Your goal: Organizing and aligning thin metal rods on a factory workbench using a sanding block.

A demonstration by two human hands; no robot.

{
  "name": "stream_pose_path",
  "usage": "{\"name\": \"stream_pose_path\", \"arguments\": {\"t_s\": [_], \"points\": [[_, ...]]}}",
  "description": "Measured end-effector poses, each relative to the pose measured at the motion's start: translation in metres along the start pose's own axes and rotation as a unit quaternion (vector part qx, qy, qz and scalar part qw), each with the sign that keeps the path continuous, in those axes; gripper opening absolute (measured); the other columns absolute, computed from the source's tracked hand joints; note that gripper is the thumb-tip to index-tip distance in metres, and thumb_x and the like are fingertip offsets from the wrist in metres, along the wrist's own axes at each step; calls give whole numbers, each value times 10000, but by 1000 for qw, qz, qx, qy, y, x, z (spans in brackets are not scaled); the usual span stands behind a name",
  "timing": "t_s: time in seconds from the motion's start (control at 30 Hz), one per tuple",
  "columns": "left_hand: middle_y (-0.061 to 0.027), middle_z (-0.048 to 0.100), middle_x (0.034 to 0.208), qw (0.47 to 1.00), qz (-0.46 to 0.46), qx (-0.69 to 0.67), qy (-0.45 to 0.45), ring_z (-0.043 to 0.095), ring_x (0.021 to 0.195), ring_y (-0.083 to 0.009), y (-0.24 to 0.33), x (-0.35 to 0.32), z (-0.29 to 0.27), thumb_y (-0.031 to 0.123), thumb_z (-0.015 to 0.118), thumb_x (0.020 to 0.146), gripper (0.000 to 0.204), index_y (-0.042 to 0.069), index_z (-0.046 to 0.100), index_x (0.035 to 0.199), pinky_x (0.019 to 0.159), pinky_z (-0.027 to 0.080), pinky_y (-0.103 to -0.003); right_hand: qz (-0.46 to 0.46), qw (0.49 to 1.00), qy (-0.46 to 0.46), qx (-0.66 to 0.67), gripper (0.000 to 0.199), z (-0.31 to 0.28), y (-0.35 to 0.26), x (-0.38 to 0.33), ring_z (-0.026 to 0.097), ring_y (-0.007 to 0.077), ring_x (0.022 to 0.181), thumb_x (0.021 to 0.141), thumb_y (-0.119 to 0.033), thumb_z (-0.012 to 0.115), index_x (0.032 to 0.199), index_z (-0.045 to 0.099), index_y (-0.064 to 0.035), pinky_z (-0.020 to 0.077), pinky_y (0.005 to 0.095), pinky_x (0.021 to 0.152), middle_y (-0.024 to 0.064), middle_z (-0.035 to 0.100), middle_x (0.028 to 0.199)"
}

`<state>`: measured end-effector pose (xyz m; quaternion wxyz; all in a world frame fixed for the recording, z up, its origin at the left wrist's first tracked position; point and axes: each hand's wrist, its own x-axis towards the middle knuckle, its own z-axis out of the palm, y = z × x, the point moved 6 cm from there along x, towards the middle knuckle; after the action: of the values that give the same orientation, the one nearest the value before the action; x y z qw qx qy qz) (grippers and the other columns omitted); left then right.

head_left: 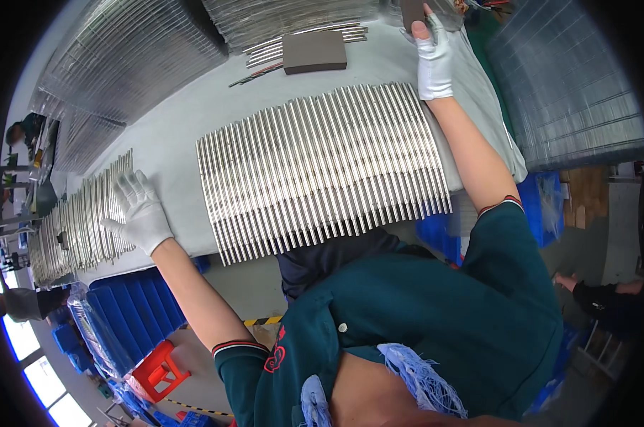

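Observation:
A broad row of slim silvery metal rods (315,167) lies side by side across the pale covered table, their near ends reaching past its front edge. A second row of similar rods (87,217) lies at the left. My left hand (143,213), in a white glove, is spread open at the right end of that left row; whether it touches the rods I cannot tell. Far right, beyond the main row, my right hand (436,65) wears a white glove with bare fingertips. It grips a dark brown block (412,13), partly cut off by the picture's edge.
At the back, a grey-brown block (315,51) rests by several loose rods (265,51) and a dark spiral rod (256,74). Film-wrapped stacks (133,60) border the table. Blue crates (133,302) and a red stool (160,370) stand below left. Another person (610,302) is at right.

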<state>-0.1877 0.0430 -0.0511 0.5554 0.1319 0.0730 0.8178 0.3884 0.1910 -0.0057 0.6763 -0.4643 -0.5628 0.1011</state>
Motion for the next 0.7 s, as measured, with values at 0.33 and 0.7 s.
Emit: {"name": "stream_pose_path", "arguments": {"t_s": [0.33,0.7], "points": [[-228,490,1342,997,-6,43,-61,442,1276,-384,12,3,-11,663,275,936,847,-68,427,1334,1109,329,-557,-84,989,10,-121,507,-3,12,7,513,310,1148,914,-401,617,1269,588,-41,379,397,1010,186,564,1236],[-290,454,1363,849,57,504,146,448,1287,-395,-39,-12,32,665,176,952,880,-79,393,1368,1137,318,-459,-5,996,-16,-91,536,-1,-3,1,482,297,1192,928,-411,596,1284,565,-12,339,391,1043,194,555,1252]]}}
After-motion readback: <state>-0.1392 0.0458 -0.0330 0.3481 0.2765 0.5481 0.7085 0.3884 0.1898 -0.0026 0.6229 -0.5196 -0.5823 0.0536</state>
